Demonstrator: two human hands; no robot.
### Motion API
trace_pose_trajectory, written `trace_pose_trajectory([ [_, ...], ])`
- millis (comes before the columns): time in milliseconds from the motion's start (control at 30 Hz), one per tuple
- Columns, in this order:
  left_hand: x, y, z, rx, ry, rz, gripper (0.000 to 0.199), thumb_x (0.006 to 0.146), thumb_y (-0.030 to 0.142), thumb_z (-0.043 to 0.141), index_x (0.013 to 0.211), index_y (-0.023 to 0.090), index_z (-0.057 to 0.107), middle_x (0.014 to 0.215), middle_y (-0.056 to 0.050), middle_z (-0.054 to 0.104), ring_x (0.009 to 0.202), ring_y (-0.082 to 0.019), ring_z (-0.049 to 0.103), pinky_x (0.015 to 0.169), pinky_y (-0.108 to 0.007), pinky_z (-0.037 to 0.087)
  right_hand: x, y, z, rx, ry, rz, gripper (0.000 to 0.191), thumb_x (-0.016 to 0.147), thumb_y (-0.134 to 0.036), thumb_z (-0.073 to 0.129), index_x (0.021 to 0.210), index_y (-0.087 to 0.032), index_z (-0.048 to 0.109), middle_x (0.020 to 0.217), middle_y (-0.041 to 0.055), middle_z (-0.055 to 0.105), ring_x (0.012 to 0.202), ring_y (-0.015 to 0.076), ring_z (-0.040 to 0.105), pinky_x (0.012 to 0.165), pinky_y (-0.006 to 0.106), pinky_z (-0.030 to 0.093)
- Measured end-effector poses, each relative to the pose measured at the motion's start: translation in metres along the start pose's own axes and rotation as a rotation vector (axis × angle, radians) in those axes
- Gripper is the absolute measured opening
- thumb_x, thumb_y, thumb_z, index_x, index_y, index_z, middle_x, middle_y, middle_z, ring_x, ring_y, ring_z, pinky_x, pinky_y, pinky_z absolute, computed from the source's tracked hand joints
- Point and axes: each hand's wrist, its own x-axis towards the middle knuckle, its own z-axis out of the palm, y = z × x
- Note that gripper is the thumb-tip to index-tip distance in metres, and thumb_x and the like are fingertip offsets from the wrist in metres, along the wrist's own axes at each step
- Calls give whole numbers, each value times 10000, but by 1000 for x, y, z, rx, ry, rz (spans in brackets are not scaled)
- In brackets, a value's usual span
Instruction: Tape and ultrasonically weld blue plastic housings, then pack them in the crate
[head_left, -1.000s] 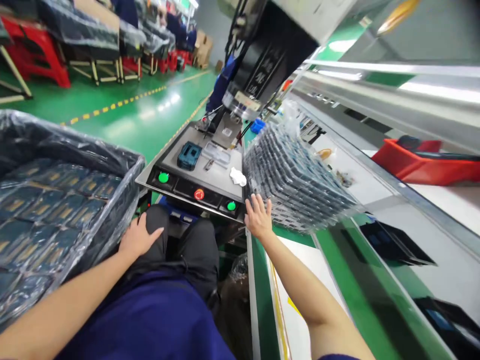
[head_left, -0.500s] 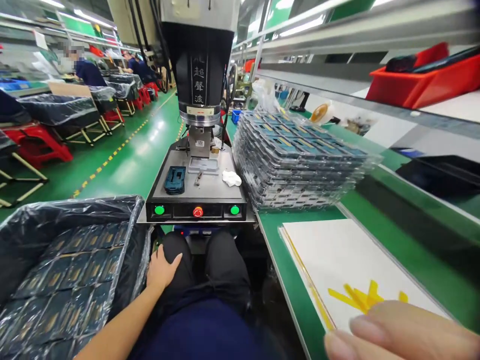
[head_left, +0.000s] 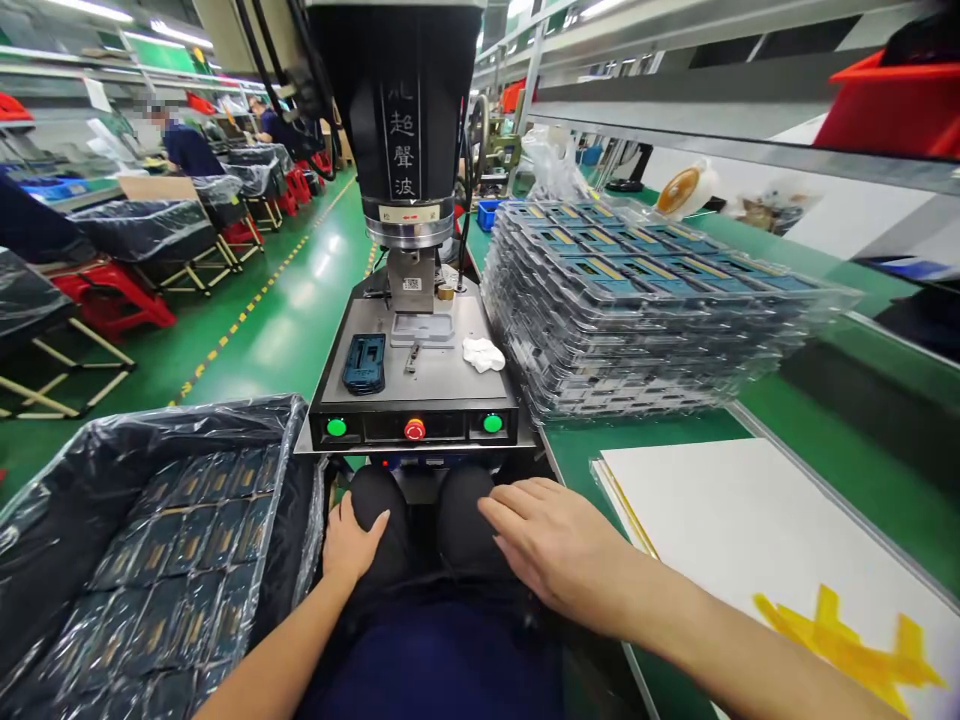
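Note:
My left hand rests on my left knee with its thumb and fingers apart, holding nothing. Over my right thigh is my right hand, palm down, its fingers lying close beside one another and slightly bent; nothing shows in it. In front of my knees stands a press machine with a metal work plate. On that plate lie dark blue plastic parts, a clear fixture, a small metal piece and a crumpled white cloth.
A plastic-lined bin of wrapped dark parts stands at the left. On the green bench are stacked clear trays and a white board with yellow strips. A red bin sits above. People work far left.
My right hand has moved left from the yellow strips to my right thigh. My left hand stays on the knee. The view has shifted a little.

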Motion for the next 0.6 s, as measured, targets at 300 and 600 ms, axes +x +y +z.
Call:
trace_pose_trajectory([
  [300, 12, 21, -19, -36, 230, 286, 656, 849, 496, 468, 1314, 36, 425, 1363, -223, 434, 1338, -303, 370, 1141, -412, 307, -62, 35, 90, 301, -185, 510, 210, 852, -189, 519, 1023, -217, 638, 903, 60, 642, 833, 196, 623, 729, 288, 456],
  [600, 119, 136, -175, 181, 510, 416, 786, 821, 625, 472, 1332, 31, 411, 1388, -185, 484, 1278, -366, 445, 1056, -532, 385, -75, 39, 92, 286, -150, 556, 179, 887, -251, 531, 1009, -176, 639, 944, 72, 658, 880, 193, 623, 765, 285, 447],
])
